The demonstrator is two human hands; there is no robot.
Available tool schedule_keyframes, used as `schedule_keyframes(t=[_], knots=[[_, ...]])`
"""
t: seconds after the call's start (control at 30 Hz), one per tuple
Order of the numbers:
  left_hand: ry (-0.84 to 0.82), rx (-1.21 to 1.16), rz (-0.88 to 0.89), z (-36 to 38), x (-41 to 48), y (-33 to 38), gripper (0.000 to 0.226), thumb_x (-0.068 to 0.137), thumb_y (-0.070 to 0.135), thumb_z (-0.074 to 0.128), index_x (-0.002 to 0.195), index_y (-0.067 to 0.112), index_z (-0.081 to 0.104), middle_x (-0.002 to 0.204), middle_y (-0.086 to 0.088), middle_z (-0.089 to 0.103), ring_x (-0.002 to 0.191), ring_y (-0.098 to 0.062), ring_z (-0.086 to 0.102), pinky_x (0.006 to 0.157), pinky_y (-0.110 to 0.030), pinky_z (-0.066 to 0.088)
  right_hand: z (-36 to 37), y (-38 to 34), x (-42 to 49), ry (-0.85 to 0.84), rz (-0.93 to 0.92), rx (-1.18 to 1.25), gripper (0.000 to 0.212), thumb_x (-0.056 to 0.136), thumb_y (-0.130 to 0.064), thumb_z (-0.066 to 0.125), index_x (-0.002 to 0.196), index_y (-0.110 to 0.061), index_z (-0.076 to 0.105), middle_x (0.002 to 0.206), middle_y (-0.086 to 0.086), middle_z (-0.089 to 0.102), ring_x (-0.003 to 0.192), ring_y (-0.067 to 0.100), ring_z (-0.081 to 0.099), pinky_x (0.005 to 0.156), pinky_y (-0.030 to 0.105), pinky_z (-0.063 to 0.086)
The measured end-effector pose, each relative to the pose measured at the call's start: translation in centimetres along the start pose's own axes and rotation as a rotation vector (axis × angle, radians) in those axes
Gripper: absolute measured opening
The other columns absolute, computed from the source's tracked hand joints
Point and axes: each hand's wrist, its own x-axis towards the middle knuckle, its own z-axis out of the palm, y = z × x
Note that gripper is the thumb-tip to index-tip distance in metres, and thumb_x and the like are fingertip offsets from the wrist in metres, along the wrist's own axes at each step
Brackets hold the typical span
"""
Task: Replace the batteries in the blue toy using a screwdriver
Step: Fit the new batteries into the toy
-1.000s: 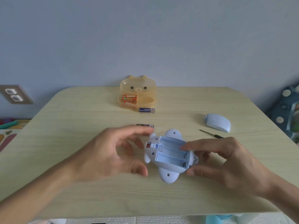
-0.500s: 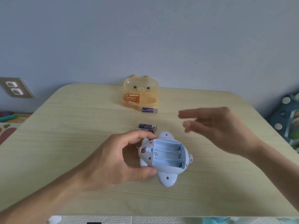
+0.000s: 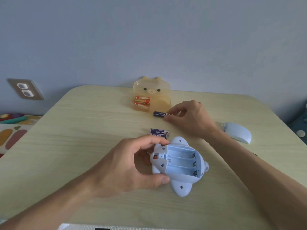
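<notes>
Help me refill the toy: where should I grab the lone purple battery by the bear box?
Pinch its round sides near the right end, from above right: the battery lies flat and crosswise, and the right hand touches that end. The left hand holds the toy.

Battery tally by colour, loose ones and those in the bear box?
Purple batteries: 3 (one at the right hand fingers, two beside the toy)
Orange batteries: 3 visible, in the bear box
Total: 6
</notes>
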Motion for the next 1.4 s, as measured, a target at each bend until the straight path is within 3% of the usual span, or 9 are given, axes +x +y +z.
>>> schedule_keyframes(t=[0.17, 0.3, 0.43, 0.53, 0.7, 0.9, 1.07, 1.2, 1.4], knots=[[0.001, -0.018, 0.018, 0.0, 0.0, 0.1, 0.063, 0.073, 0.015, 0.095, 0.127, 0.032, 0.067, 0.12, 0.009, 0.08, 0.109, -0.019, 0.073, 0.096, -0.018, 0.055, -3.0, 0.7, -2.9, 0.049, 0.032, 0.164, 0.007, 0.085, -0.03, 0.084, 0.085, -0.025, 0.08, 0.078, -0.014, 0.077, 0.064, -0.009, 0.064, 0.059, 0.002, 0.043], [0.009, -0.023, 0.017, 0.1, 0.1, 0.2, 0.063, 0.07, 0.02, 0.095, 0.125, 0.034, 0.067, 0.119, 0.013, 0.08, 0.109, -0.016, 0.073, 0.094, -0.012, 0.053, -7.6, 0.0, -7.1, 0.112, 0.043, 0.377, 0.007, 0.089, -0.026, 0.081, 0.096, -0.026, 0.081, 0.084, -0.011, 0.082, 0.072, -0.005, 0.073, 0.067, 0.024, 0.056], [0.003, -0.022, 0.03, 0.2, 0.1, 0.5, 0.06, 0.067, 0.029, 0.093, 0.122, 0.037, 0.069, 0.119, 0.016, 0.08, 0.11, -0.011, 0.074, 0.093, -0.01, 0.052, -10.0, -2.2, -11.0, 0.109, -0.083, 0.484, 0.019, 0.091, -0.022, 0.076, 0.109, -0.027, 0.081, 0.093, -0.012, 0.084, 0.085, 0.007, 0.078, 0.082, 0.028, 0.063], [0.0, -0.049, 0.037, 0.3, 0.1, 0.6, 0.058, 0.067, 0.026, 0.092, 0.12, 0.036, 0.071, 0.119, 0.013, 0.081, 0.11, -0.01, 0.075, 0.093, -0.01, 0.052, -9.0, -3.1, -12.5, 0.053, -0.237, 0.416, 0.022, 0.09, -0.015, 0.076, 0.109, -0.025, 0.078, 0.094, -0.01, 0.083, 0.088, 0.006, 0.079, 0.083, 0.022, 0.061], [-0.001, -0.081, 0.042, 0.4, 0.1, 0.7, 0.057, 0.067, 0.022, 0.091, 0.119, 0.038, 0.071, 0.119, 0.011, 0.081, 0.11, -0.009, 0.076, 0.092, -0.01, 0.053, -7.5, -2.6, -12.3, 0.053, -0.404, 0.335, 0.016, 0.089, -0.008, 0.08, 0.101, -0.016, 0.074, 0.094, -0.007, 0.08, 0.088, 0.014, 0.077, 0.079, 0.036, 0.061], [-0.002, -0.078, 0.042, 0.4, 0.1, 0.7, 0.055, 0.071, 0.017, 0.091, 0.12, 0.031, 0.071, 0.118, 0.007, 0.082, 0.109, -0.014, 0.077, 0.093, -0.016, 0.056, -7.0, -2.9, -12.0, 0.012, -0.579, 0.102, 0.011, 0.091, -0.01, 0.079, 0.102, -0.014, 0.078, 0.093, -0.01, 0.078, 0.082, -0.001, 0.07, 0.078, 0.014, 0.052], [-0.014, -0.061, 0.033, 0.4, 0.0, 0.5, 0.057, 0.073, 0.009, 0.092, 0.118, 0.036, 0.07, 0.119, 0.005, 0.082, 0.11, -0.017, 0.077, 0.095, -0.021, 0.058, -6.4, -3.3, -11.6, -0.045, -0.72, -0.108, 0.014, 0.096, -0.017, 0.071, 0.107, -0.013, 0.078, 0.097, 0.002, 0.075, 0.087, 0.024, 0.068, 0.074, 0.037, 0.055], [-0.014, -0.031, 0.042, 0.4, 0.1, 0.6, 0.056, 0.073, 0.012, 0.093, 0.118, 0.035, 0.07, 0.115, 0.008, 0.083, 0.108, -0.013, 0.078, 0.094, -0.019, 0.057, -6.3, -3.4, -11.4, -0.041, -0.764, -0.22, 0.016, 0.093, -0.017, 0.073, 0.107, -0.016, 0.079, 0.099, 0.002, 0.072, 0.084, 0.024, 0.065, 0.067, 0.03, 0.051], [0.004, -0.005, 0.059, 0.2, 0.0, 0.6, 0.054, 0.071, 0.024, 0.092, 0.12, 0.033, 0.07, 0.114, 0.013, 0.083, 0.108, -0.011, 0.077, 0.096, -0.017, 0.054, -5.9, -2.6, -11.1, -0.05, -0.753, -0.195, 0.016, 0.099, -0.024, 0.069, 0.103, -0.018, 0.083, 0.104, 0.001, 0.071, 0.083, 0.019, 0.065, 0.066, 0.033, 0.053]])
